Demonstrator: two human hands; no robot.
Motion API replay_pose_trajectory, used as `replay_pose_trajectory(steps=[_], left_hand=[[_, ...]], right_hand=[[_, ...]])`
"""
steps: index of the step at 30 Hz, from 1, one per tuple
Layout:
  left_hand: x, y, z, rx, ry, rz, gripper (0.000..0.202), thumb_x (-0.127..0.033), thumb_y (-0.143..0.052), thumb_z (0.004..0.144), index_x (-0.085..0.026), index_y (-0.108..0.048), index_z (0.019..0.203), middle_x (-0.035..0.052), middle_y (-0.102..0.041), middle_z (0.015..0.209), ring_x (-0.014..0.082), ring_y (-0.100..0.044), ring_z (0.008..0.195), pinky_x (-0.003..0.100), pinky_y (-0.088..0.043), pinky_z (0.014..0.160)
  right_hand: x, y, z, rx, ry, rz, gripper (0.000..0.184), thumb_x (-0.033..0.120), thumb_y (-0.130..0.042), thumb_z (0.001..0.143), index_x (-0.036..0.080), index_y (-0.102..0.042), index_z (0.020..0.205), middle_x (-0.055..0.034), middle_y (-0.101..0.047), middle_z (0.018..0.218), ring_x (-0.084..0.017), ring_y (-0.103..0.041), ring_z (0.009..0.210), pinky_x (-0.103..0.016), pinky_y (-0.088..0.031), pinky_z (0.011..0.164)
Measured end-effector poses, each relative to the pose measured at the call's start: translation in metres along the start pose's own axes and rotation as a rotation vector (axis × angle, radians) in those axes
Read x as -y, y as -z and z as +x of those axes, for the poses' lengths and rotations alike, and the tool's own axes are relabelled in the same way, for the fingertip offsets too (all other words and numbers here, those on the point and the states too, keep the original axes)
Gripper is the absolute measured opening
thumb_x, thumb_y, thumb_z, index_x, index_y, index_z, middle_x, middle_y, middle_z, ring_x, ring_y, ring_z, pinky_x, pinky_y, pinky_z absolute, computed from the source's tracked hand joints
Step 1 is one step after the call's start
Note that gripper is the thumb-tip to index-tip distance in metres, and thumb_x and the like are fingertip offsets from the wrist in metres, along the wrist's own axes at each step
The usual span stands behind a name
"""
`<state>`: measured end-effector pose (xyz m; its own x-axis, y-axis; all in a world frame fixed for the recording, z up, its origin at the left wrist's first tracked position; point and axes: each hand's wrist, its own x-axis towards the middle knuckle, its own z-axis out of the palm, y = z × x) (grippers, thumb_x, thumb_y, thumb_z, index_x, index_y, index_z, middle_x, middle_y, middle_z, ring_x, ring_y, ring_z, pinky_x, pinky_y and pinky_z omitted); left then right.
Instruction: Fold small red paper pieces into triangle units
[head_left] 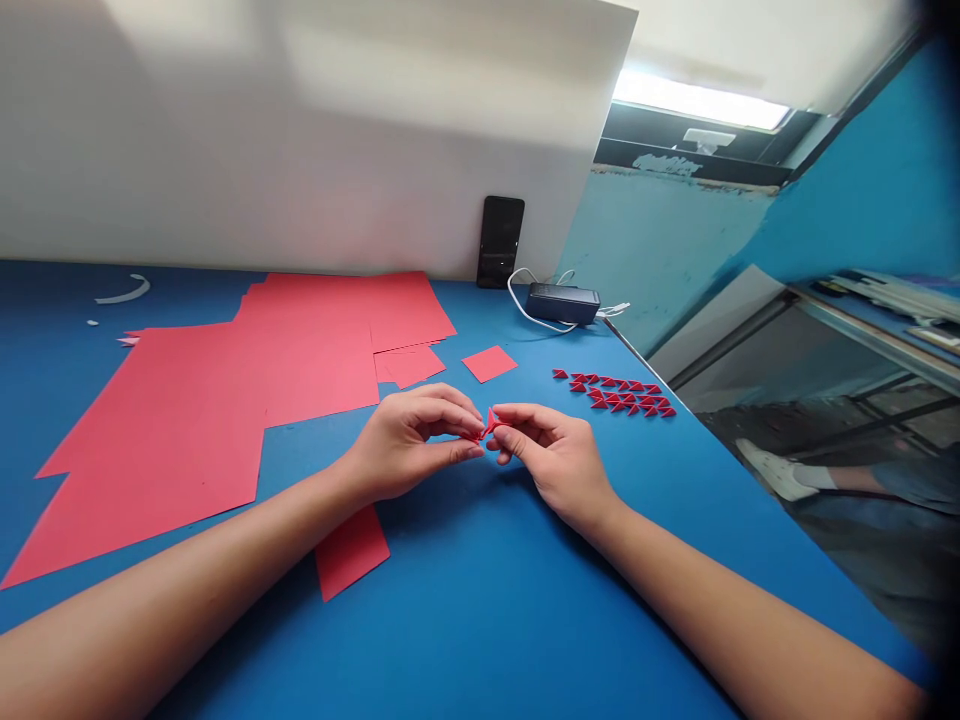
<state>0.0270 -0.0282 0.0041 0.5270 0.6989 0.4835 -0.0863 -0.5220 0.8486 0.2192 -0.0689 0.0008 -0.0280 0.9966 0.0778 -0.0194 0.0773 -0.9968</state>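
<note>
Between the left hand [412, 437] and the right hand [559, 455], as the head view showed, a small folded red paper [492, 420] was found at the meeting of the fingertips. It lay to the right of the left palm and to the left of the right palm, so neither hand was nearer; both were touching it. The left thumb and fingers pinched its left part, while the right thumb and forefinger pinched its right part. One pointed tip stood up between them, toward the far side. Its long axis seemed to run from left to right, but the fingers covered much of it, and I could not tell if it was one piece or two. Both hands seemed raised a little above the blue table [480, 620]. Beyond the right hand, far and to the right, small red triangles [616, 405] lay in rows, well apart from the fingers. On the far side of the fingertips lay a red square [490, 364], and to the left of the left hand were spread large red sheets [315, 350].
</note>
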Motion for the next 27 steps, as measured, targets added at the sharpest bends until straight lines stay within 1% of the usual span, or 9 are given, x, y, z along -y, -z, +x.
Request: replay_pose_trajectory(steps=[5,9,12,17,22,24,27], left_hand=[[-0.0043,0.0003,0.0003,-0.006,-0.084,0.179,0.013,-0.014,-0.077,0.075,-0.017,-0.076,0.088,0.0064,-0.069,0.087,0.0159,-0.067,0.079,0.026,-0.057,0.069],[-0.0045,-0.0002,-0.0001,-0.067,-0.133,0.243,0.012,-0.013,-0.077,0.074,-0.016,-0.076,0.086,0.0063,-0.067,0.085,0.0150,-0.066,0.076,0.025,-0.056,0.068],[-0.0047,-0.0013,-0.0001,-0.078,-0.160,0.265,0.011,-0.012,-0.076,0.075,-0.015,-0.075,0.085,0.0061,-0.067,0.083,0.0143,-0.066,0.074,0.025,-0.056,0.066],[-0.0056,-0.0025,0.0002,-0.050,-0.177,0.278,0.010,-0.012,-0.075,0.075,-0.015,-0.075,0.085,0.0071,-0.068,0.083,0.0154,-0.066,0.075,0.026,-0.056,0.065],[-0.0046,-0.0042,-0.0003,-0.078,-0.183,0.279,0.008,-0.011,-0.073,0.076,-0.014,-0.074,0.084,0.0075,-0.067,0.085,0.0152,-0.066,0.075,0.026,-0.056,0.065],[-0.0039,-0.0058,-0.0008,-0.095,-0.184,0.274,0.007,-0.009,-0.070,0.077,-0.013,-0.072,0.083,0.0076,-0.066,0.085,0.0149,-0.065,0.075,0.025,-0.055,0.063],[-0.0043,-0.0079,-0.0016,-0.091,-0.175,0.270,0.013,-0.005,-0.066,0.077,-0.011,-0.069,0.088,0.0080,-0.064,0.086,0.0142,-0.063,0.074,0.026,-0.056,0.063]], right_hand=[[-0.0026,0.0005,0.0003,-0.010,0.003,-0.001,0.031,0.034,-0.078,0.071,0.017,-0.073,0.095,-0.0061,-0.074,0.084,-0.018,-0.069,0.070,-0.035,-0.059,0.065],[-0.0034,0.0014,0.0003,-0.025,0.004,-0.016,0.029,0.036,-0.076,0.073,0.016,-0.072,0.095,-0.0065,-0.074,0.081,-0.020,-0.070,0.074,-0.035,-0.060,0.065],[-0.0023,0.0019,-0.0002,-0.014,0.014,-0.018,0.028,0.036,-0.076,0.074,0.016,-0.072,0.093,-0.0059,-0.074,0.079,-0.018,-0.070,0.071,-0.033,-0.060,0.064],[0.0022,0.0017,-0.0011,0.020,0.022,-0.020,0.024,0.035,-0.077,0.072,0.018,-0.072,0.087,-0.0041,-0.073,0.077,-0.015,-0.067,0.061,-0.032,-0.059,0.061],[0.0022,0.0010,-0.0007,0.038,0.018,-0.006,0.022,0.035,-0.078,0.071,0.018,-0.071,0.084,-0.0029,-0.071,0.074,-0.014,-0.066,0.061,-0.032,-0.059,0.062],[-0.0002,0.0015,-0.0003,0.045,0.039,-0.006,0.019,0.033,-0.078,0.072,0.019,-0.071,0.084,-0.0040,-0.071,0.082,-0.015,-0.067,0.066,-0.032,-0.059,0.063],[-0.0038,0.0030,-0.0001,0.046,0.126,-0.029,0.010,0.027,-0.076,0.075,0.021,-0.073,0.082,-0.0072,-0.066,0.111,-0.017,-0.068,0.088,-0.032,-0.059,0.073]])
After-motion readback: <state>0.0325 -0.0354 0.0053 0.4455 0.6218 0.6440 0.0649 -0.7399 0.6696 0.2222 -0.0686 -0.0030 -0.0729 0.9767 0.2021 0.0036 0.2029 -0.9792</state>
